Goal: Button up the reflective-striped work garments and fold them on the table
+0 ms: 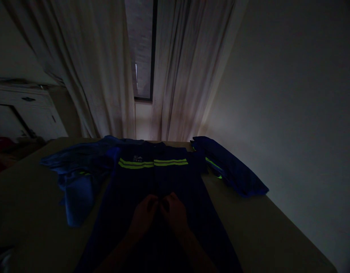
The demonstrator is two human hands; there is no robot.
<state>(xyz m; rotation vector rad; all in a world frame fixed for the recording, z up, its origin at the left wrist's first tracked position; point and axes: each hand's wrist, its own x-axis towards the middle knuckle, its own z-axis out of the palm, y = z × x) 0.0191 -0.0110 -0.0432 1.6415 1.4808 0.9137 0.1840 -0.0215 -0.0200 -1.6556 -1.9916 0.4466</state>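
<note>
A dark blue work jacket (pixel 175 182) with yellow-green stripes across the chest lies spread out, its collar at the far end. Over the middle of its front, my left hand (pixel 145 212) and my right hand (pixel 175 210) meet with bent fingers. Both pinch at the jacket's front opening, thumbs and fingertips close together. It is too dark to see whether a button or just cloth lies between the fingertips. The lower part of the jacket runs out of view beneath my forearms.
A crumpled lighter blue garment (pixel 81 178) lies left of the jacket. On the right, a folded dark blue garment (pixel 228 167) with a yellow-green stripe rests near the wall (pixel 277 106). Curtains (pixel 186 76) hang behind the flat surface (pixel 35 212), and a white cabinet (pixel 35 113) stands far left.
</note>
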